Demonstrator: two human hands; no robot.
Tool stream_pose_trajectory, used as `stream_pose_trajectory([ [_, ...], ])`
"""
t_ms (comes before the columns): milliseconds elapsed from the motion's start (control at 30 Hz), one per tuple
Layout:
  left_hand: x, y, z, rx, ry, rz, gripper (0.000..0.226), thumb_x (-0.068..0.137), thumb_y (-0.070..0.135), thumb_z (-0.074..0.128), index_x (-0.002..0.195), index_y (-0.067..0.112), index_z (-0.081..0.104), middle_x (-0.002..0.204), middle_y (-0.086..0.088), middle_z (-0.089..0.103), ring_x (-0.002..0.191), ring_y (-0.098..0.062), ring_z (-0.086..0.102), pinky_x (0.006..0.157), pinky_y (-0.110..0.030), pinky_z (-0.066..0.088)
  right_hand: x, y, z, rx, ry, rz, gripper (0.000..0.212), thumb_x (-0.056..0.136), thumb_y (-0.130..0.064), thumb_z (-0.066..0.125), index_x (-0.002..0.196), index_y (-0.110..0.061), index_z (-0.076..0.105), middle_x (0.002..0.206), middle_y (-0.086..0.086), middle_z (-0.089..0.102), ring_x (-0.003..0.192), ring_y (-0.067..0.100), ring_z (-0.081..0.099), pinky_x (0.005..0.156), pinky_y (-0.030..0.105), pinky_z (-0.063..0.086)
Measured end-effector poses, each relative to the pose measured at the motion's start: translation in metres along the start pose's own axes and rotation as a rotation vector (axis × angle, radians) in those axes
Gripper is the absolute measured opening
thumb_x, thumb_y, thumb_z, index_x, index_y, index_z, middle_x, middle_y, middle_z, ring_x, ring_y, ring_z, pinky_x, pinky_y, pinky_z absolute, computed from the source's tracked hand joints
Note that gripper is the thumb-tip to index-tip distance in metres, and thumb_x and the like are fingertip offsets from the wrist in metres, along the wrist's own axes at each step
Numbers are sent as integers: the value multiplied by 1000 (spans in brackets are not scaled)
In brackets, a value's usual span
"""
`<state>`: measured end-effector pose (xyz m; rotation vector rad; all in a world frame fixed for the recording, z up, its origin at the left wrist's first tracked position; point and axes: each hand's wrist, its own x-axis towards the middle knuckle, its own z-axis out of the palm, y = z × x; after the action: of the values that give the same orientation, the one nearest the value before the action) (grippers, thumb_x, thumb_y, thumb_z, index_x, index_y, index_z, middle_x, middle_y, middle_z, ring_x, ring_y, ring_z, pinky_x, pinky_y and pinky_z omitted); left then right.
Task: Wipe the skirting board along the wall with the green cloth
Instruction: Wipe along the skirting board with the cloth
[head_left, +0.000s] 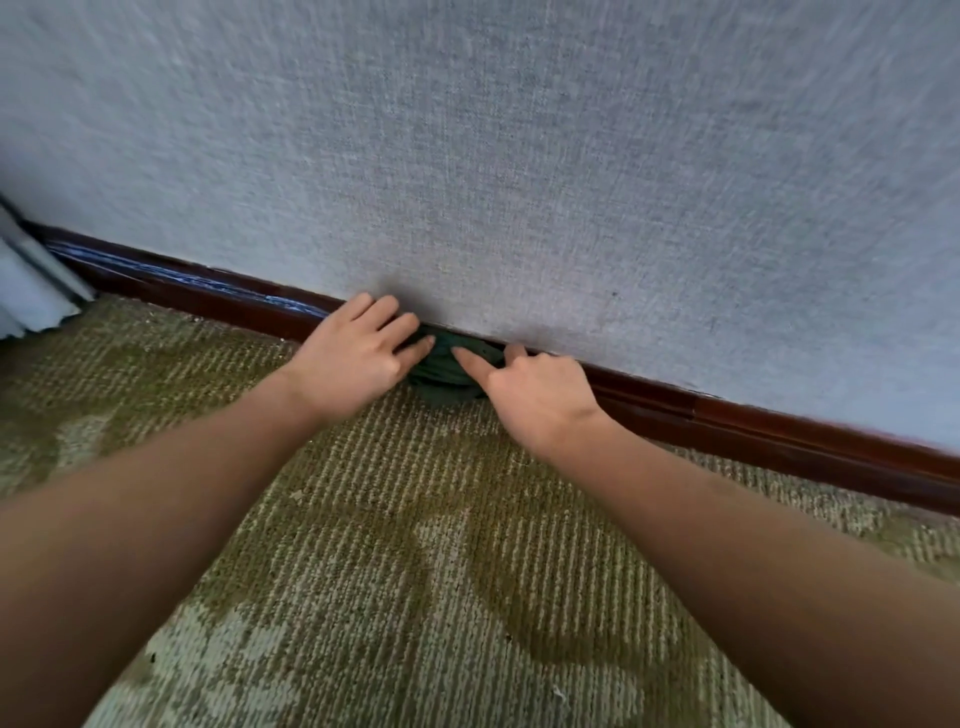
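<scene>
Skirting board (779, 431) runs far-left to near-right under the wall (571, 156), with the cloth (447, 369) bunched against it, dead ahead.
Left hand (353, 358) presses the cloth with flat fingers. Right hand (540, 395) seems to pinch its other end. Both hands equally near; the next stroke likely follows the board's line.

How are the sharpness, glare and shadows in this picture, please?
Head view: blur softens the grey textured wall towards the edges; bluish glare streaks the left stretch of the dark red-brown wooden skirting board; a faint shadow darkens the wall above the left hand and crumpled dark green cloth.
</scene>
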<state>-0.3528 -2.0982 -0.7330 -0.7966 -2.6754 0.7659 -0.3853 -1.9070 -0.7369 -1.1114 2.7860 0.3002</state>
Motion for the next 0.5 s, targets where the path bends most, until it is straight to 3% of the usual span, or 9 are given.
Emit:
stream_pose_trajectory([
  [167,20,10,-7,-88,132,32,49,56,6,77,104,4,70,82,-11,64,75,-30,60,67,-34,50,-21,26,6,-42,25,0,70,92,-9,38,145,-29,-4,120,16,46,81,28,60,56,33,34],
  [267,28,21,-10,-96,122,38,55,51,11,85,103,6,71,82,-8,65,76,-27,61,68,-32,50,-28,33,7,-27,24,11,68,93,-11,37,145,-30,-1,118,16,46,81,28,60,57,33,34],
  [500,33,31,-17,-151,75,12,63,42,-1,85,103,-2,69,80,-15,62,72,-33,60,65,-37,52,-35,39,12,14,13,17,65,93,-10,36,146,-29,2,120,17,45,85,31,60,60,34,34],
])
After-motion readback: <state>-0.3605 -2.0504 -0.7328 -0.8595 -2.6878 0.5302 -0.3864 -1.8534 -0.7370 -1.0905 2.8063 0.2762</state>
